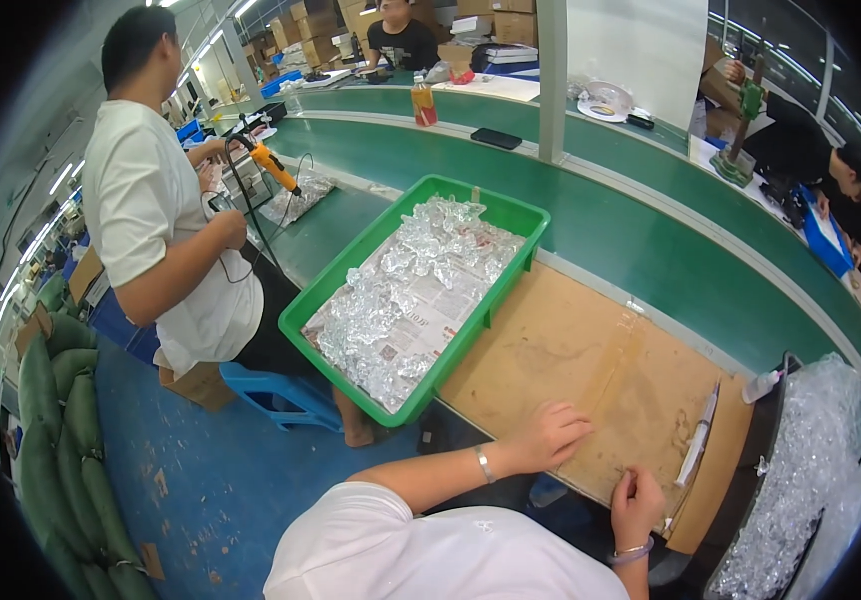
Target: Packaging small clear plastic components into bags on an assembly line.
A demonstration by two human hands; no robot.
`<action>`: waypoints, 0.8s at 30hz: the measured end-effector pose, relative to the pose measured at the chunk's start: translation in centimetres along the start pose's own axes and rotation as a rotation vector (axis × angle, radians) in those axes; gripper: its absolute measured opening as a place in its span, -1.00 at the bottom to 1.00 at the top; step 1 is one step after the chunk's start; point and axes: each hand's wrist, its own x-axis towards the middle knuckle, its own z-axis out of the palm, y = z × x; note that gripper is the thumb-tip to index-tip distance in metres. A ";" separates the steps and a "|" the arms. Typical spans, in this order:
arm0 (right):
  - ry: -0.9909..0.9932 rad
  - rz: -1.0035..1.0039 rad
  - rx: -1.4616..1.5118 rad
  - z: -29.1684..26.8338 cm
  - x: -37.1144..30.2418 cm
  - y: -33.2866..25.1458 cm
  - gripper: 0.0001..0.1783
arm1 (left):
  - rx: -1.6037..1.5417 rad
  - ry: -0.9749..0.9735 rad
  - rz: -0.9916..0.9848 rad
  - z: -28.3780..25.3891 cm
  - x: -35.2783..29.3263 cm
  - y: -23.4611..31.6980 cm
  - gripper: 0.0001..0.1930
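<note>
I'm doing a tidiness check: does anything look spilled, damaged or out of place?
Mainly the tan board: it looks worn, with dark stains beside the slim white tool. No clear pieces appear spilled around the green tray.

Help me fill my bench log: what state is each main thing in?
Left hand: loosely curled, seemingly empty
Right hand: curled, contents unclear
Green tray: upright, partly filled with clear pieces
Black bin: filled with clear material
Amber bottle: upright
Black phone-like device: lying flat
Small white bottle: tilted
Slim white tool: lying flat
</note>
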 end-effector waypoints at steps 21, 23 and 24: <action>0.001 0.004 0.034 -0.3 0.2 0.0 -0.92 | -0.020 -0.015 -0.063 0.4 -0.5 0.2 -0.79; -0.004 0.022 0.047 -0.2 0.3 -0.4 -0.91 | -0.010 0.013 -0.103 0.3 -0.5 0.3 -0.80; -0.012 0.036 0.057 -0.3 0.3 -0.4 -0.91 | -0.012 0.017 -0.107 0.4 -0.5 0.3 -0.80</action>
